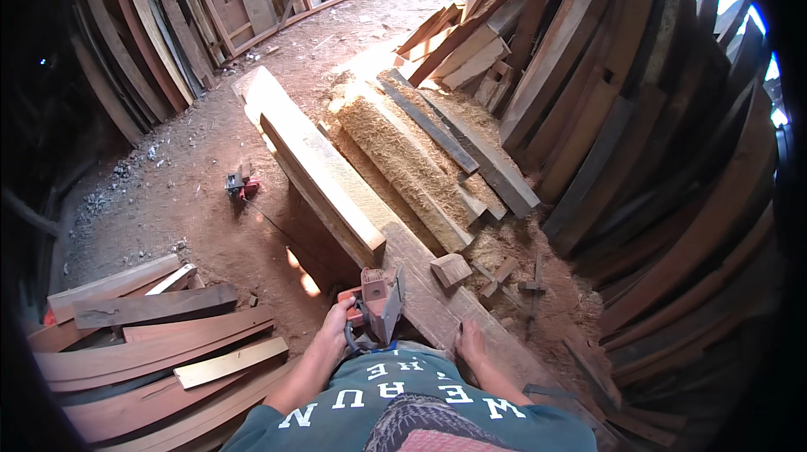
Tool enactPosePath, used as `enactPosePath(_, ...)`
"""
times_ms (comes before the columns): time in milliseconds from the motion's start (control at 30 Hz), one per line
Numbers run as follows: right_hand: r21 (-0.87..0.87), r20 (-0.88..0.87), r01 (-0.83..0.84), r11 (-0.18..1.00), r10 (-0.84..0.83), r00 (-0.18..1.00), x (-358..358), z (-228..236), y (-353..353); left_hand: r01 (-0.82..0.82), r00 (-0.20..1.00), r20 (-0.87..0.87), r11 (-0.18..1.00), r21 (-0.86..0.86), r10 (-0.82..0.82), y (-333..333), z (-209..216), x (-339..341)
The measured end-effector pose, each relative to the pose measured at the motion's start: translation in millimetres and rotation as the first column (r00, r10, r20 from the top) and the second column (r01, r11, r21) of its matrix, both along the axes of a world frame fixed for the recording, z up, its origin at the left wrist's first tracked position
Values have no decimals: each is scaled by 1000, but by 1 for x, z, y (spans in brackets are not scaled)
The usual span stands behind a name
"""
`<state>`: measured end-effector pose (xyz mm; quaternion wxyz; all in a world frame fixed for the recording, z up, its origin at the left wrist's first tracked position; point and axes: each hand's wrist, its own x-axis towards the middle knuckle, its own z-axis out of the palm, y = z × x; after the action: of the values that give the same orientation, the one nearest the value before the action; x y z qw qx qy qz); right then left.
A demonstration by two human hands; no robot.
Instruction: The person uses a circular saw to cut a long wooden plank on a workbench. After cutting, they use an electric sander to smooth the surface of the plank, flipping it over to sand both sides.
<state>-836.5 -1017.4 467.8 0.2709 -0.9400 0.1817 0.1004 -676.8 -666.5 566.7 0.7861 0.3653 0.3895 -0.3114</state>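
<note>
No packages, labels, signs or screens show anywhere in this wood yard view. The only lettering is pale print on the front of the person's dark teal shirt [403, 406] at the lower edge, curving around a reddish and grey printed picture.

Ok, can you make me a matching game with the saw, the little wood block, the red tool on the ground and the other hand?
Things:
1. power saw
2. wood block
3. red tool
4. right hand

Places:
A. on the dirt floor, left of the long beam
B. held by the left hand
C. flat on the plank
D. beside the plank, by the sawdust

Pairs: 1-B, 2-D, 3-A, 4-C
</note>
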Motion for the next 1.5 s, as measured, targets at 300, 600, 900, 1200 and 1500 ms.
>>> enactPosePath(300, 237, 124, 137, 962, -170, 978, 76, 83, 15, 362, 707, 217, 608, 706, -673, -72, 75, 32)
enactPosePath(600, 798, -15, 164, 580, -252, 968, 159, 177, 91, 101, 265, 251, 286, 953, -931, -112, 115, 13)
enactPosePath(900, 804, 29, 100, 586, -206, 978, 196, 194, 73, 228, 181, 447, 479, 848, -876, -62, 136, 33)
enactPosePath(1200, 486, 143, -214, 847, 165, 976, 240, 144, 69, 424, 587, -199, 89, 901, -785, 110, -70, -20)
enactPosePath(1500, 538, 127, -196, 820, 151, 980, 301, 128, 115, 675, 737, -561, 383, 630, -376, 251, -182, -208)
